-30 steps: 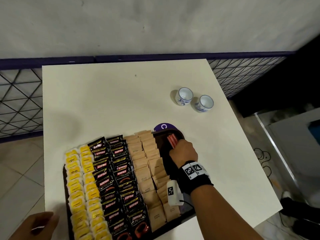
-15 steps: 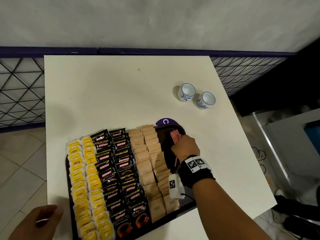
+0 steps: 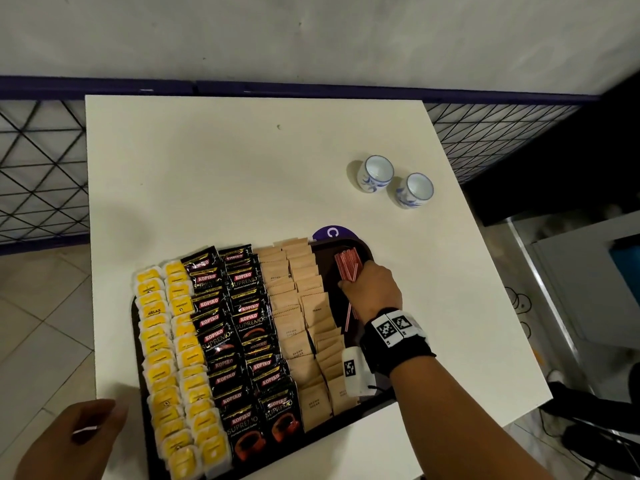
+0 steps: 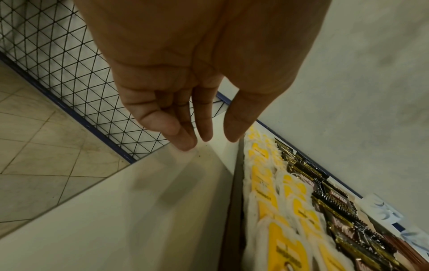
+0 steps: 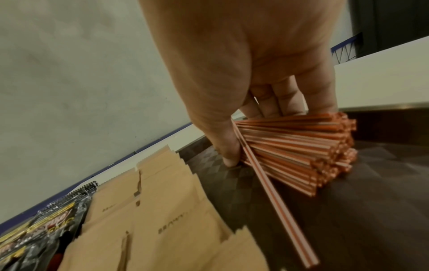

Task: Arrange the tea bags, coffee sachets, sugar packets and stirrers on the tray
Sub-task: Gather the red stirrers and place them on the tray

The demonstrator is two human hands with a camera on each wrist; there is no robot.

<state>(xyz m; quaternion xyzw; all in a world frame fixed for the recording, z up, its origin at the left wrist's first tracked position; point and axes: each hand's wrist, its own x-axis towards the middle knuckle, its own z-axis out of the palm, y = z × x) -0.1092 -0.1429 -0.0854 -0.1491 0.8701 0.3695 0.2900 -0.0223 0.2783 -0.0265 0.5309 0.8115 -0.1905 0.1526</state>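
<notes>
A dark tray (image 3: 360, 245) with a faint diamond-textured floor sits at the near edge of a smooth off-white square table (image 3: 242, 174), almost filled with overlapping rows. Along the tray's left edge lie two columns of soft white tea bags (image 3: 166, 344) with yellow tags; next come two columns of glossy black coffee sachets (image 3: 239, 327) with crimped ends, then matte kraft-paper sugar packets (image 3: 298, 306) with serrated tops. At the tray's far right corner the right hand (image 3: 372, 289) has thumb and fingers curled round a bundle of thin red-and-white striped stirrers (image 5: 301, 146), its far ends on the tray floor; one stirrer has slipped loose and slants toward the near edge. The left hand (image 3: 74, 441) hovers over the table's near left corner, fingers relaxed and straight, holding nothing. Two small white cups (image 3: 375, 173) with blue painting stand near the table's right edge.
</notes>
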